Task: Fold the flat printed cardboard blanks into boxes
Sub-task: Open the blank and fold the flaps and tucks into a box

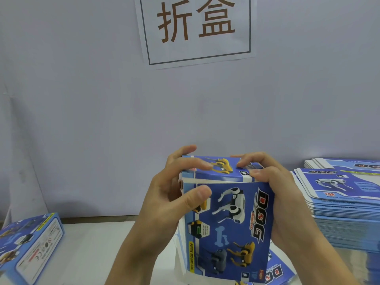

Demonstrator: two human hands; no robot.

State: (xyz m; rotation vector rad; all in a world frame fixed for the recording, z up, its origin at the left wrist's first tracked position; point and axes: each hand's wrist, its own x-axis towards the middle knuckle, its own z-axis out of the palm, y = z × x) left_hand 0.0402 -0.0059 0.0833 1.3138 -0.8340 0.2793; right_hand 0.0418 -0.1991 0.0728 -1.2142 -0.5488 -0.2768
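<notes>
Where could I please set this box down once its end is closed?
Bare table lies between the finished box at the left and the left hand. The right side is crowded: the stack of flat blanks fills it, and more blanks lie under the held box.

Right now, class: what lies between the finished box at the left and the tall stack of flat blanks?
In the head view: both hands, left and right, gripping a box.

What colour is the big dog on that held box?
White with black joints, seen in the head view.
</notes>
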